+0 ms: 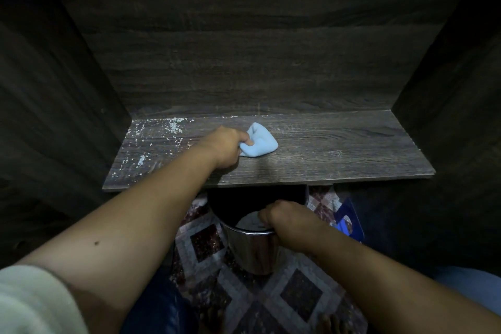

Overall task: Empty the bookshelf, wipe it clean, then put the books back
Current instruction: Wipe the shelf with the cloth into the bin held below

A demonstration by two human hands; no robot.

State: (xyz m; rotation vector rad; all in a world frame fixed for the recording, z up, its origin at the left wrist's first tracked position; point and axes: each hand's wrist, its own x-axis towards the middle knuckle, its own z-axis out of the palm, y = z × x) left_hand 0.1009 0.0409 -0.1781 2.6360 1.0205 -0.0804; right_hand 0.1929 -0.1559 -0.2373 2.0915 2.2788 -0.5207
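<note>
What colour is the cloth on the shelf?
The cloth is light blue, clearest in the head view.

Left hand (226,148) grips crumpled light-blue cloth (260,141) on dark wood-grain shelf (339,154), white dust specks at left. Right hand (287,221) holds shiny steel bin's (254,249) rim just below shelf edge.

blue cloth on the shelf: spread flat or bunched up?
Bunched: the blue cloth is a crumpled wad, gripped by the left hand on the shelf.
</note>
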